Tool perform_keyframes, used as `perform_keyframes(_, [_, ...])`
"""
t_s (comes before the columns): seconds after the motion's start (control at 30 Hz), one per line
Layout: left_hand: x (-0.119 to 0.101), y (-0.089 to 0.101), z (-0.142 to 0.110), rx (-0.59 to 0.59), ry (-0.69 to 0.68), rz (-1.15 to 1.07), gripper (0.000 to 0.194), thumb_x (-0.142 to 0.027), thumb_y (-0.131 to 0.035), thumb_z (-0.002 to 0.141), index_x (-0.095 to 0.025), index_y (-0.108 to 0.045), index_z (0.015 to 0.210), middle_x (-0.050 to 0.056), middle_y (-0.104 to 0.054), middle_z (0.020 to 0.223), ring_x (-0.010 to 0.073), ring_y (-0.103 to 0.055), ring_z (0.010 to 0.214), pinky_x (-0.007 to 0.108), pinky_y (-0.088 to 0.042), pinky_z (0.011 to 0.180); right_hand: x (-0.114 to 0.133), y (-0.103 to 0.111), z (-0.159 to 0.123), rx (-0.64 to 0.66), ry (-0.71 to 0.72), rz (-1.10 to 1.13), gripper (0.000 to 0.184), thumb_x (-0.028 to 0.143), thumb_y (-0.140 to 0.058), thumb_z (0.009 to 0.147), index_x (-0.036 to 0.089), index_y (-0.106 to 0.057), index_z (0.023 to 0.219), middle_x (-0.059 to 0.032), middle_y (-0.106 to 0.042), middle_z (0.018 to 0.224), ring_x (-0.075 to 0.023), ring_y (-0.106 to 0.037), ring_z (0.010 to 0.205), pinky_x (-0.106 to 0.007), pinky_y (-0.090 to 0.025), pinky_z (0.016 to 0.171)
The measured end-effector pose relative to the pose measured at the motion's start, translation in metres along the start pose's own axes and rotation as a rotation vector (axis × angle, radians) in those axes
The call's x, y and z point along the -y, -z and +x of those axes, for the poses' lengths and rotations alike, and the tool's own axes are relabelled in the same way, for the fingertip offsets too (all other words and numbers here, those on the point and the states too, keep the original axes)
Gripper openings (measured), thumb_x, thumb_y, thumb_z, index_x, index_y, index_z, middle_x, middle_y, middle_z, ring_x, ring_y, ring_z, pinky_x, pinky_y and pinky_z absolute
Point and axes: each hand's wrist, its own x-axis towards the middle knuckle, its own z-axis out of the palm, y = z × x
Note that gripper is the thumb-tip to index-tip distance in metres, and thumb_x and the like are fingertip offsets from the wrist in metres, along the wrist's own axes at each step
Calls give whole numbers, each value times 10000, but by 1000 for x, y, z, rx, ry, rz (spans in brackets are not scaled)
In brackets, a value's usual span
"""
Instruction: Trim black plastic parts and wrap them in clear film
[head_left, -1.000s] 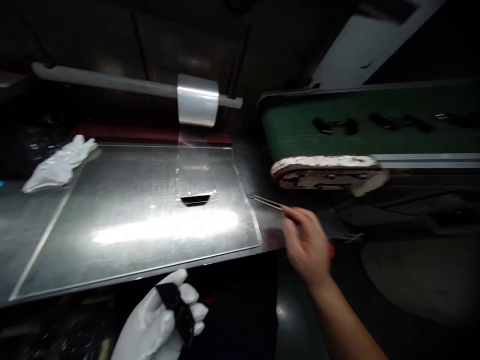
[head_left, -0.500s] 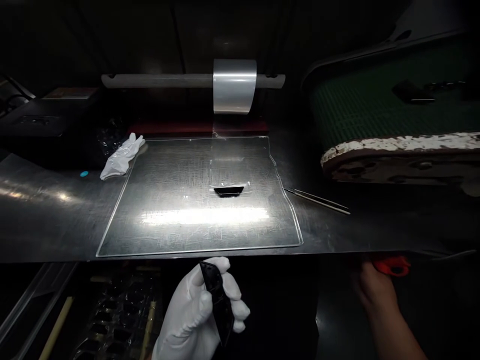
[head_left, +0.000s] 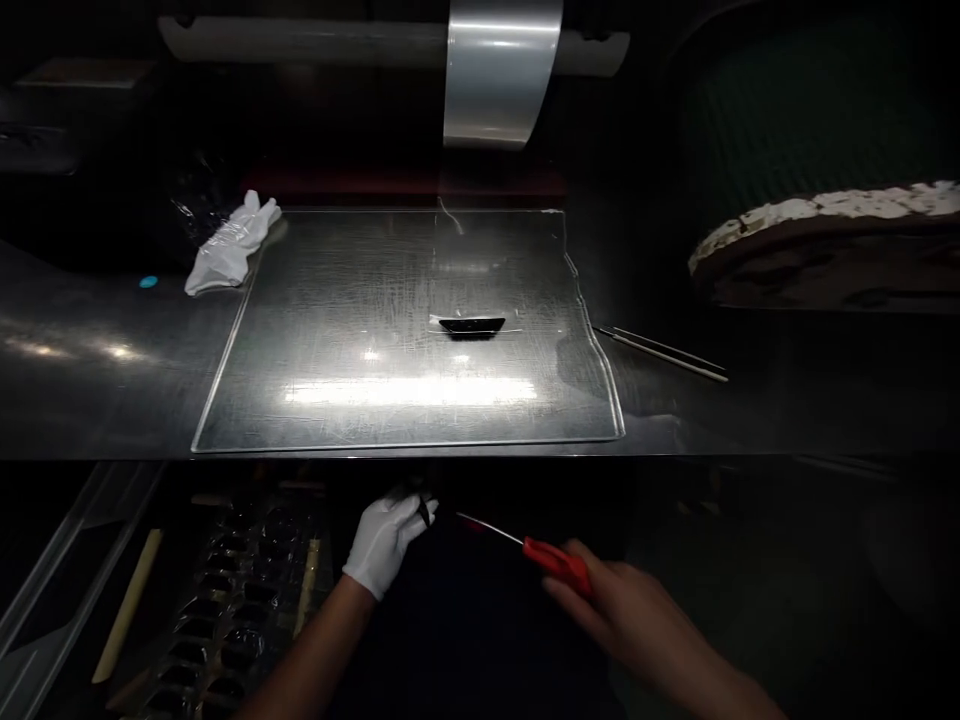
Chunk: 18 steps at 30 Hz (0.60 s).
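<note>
My left hand [head_left: 382, 540], in a white glove, is below the table's front edge, its fingers closed on a black part [head_left: 424, 512]. Only a small edge of that part shows past the fingertips. To its right my bare right hand [head_left: 607, 590] grips red-handled scissors [head_left: 556, 566], their thin metal blades pointing left toward the gloved hand, a short way apart from it. Another black part [head_left: 472, 326], narrow and with slanted ends, lies on the glass plate [head_left: 345, 300], with clear film around it.
A roll of clear film [head_left: 499, 75] hangs on a bar [head_left: 315, 45] behind the plate. Tweezers [head_left: 667, 356] lie to the right, a white glove [head_left: 234, 245] to the left. A green conveyor belt [head_left: 832, 130] stands at far right. A tray of black parts [head_left: 217, 600] is at lower left.
My left hand has gone lower and farther from the camera with the black part. My right hand has brought the red-handled scissors in from the right. The view has tilted down.
</note>
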Motion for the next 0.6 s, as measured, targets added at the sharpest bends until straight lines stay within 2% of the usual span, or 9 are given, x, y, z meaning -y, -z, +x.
perform_keyframes(0.07, [7, 0, 12, -22, -31, 155, 382, -431, -638, 1001, -157, -649, 1268, 121, -678, 1312, 294, -671, 1171, 536, -551, 1024, 13, 9, 12, 92, 8, -36, 271, 530, -491, 1038, 287, -608, 1061, 4, -723, 773, -254, -715, 710, -305, -422, 604])
perform_keyframes(0.17, [9, 1, 21, -51, -74, 408, 314, -366, -704, 964, -190, -690, 1223, 99, -668, 1334, 315, -617, 1250, 571, -487, 1095, 21, 28, 20, 37, -42, -106, 279, 536, -491, 1033, 271, -575, 1058, -11, -721, 766, -263, -709, 684, -303, -384, 588])
perform_keyframes(0.3, [9, 5, 36, -61, -112, 616, 390, -347, -692, 971, -222, -642, 1337, 122, -599, 1447, 328, -543, 1350, 617, -405, 1161, 27, 42, 23, -16, -48, -185, 260, 513, -479, 1042, 265, -539, 988, -8, -706, 725, -262, -693, 631, -298, -329, 556])
perform_keyframes(0.37, [6, 10, 47, -66, -117, 657, 389, -355, -684, 977, -217, -639, 1337, 126, -584, 1465, 328, -545, 1345, 607, -421, 1150, 32, 41, 25, 0, -38, -209, 249, 504, -487, 1037, 266, -541, 989, -12, -715, 734, -270, -702, 642, -298, -322, 556])
perform_keyframes(0.47, [-6, 22, 64, -108, -99, 658, 331, -365, -686, 976, -194, -666, 1259, 114, -640, 1369, 302, -618, 1238, 557, -512, 1063, 38, 30, 26, 22, -36, -197, 239, 492, -482, 1034, 266, -551, 997, -15, -732, 750, -277, -718, 666, -303, -335, 568])
perform_keyframes(0.6, [-28, 40, 73, -175, -118, 544, 327, -382, -673, 987, -185, -658, 1248, 105, -667, 1296, 267, -672, 1116, 488, -588, 947, 28, 7, 25, 31, -76, -72, 294, 527, -444, 1033, 275, -591, 1067, -33, -756, 812, -291, -735, 747, -328, -414, 630])
